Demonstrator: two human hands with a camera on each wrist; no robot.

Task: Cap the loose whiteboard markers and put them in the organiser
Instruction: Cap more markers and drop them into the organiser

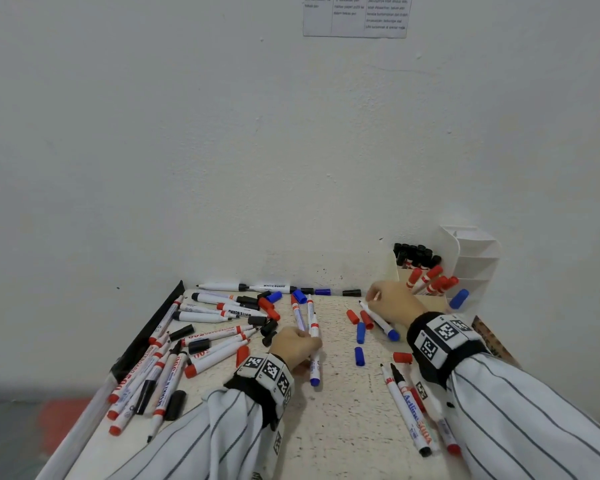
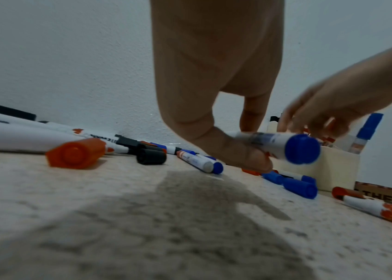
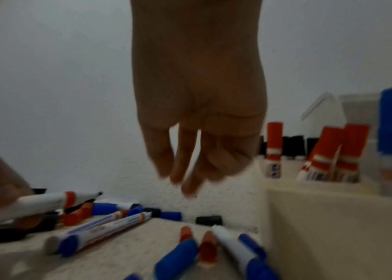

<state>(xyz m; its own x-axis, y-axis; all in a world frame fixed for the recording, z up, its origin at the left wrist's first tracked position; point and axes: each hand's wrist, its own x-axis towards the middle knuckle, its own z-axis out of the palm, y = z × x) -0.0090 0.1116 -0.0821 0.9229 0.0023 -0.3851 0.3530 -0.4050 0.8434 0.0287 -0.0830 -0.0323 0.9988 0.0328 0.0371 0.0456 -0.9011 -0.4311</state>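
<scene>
Markers crowd the table's (image 1: 333,427) left side in the head view, leaving bare surface in the near middle. The left hand (image 1: 297,344) grips a marker (image 1: 314,341) lying near-to-far, blue end near. The right hand (image 1: 394,301) hovers beside the organiser (image 1: 478,261) at the far right corner.

Left wrist view: fingers (image 2: 238,153) curl around the blurred marker (image 2: 283,145).

Right wrist view: fingers (image 3: 180,161) hang apart, blurred, holding nothing.

Loose markers (image 1: 160,358) lie left on the table (image 1: 343,427); the organiser (image 1: 465,268) stands back right (against the wall).
</scene>
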